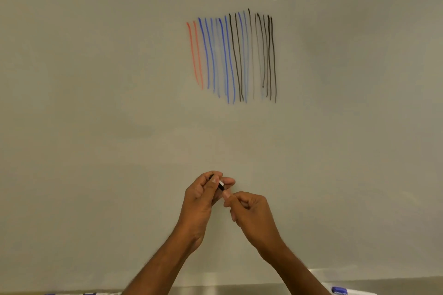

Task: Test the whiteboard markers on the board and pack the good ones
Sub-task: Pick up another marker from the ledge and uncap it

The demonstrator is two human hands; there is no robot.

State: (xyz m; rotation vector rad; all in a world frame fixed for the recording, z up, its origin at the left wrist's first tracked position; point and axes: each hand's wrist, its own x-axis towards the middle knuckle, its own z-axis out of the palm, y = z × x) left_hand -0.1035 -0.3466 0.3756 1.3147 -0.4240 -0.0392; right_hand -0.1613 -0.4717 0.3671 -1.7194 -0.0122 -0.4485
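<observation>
White board [119, 103] fills the frame. Upper centre carries vertical test strokes: two red strokes [194, 55] at the left, blue strokes [211, 55] beside them, and black strokes [271, 55] at the right, with some blue and black interleaved. At lower centre the hands are close together. The left hand [200, 199] grips the marker [221, 184], a black-and-white barrel tilted down to the right. The right hand [249, 208], fingers curled, pinches the marker's lower end. A blue-and-white object [338, 291], mostly cut off, lies at the lower right edge.
</observation>
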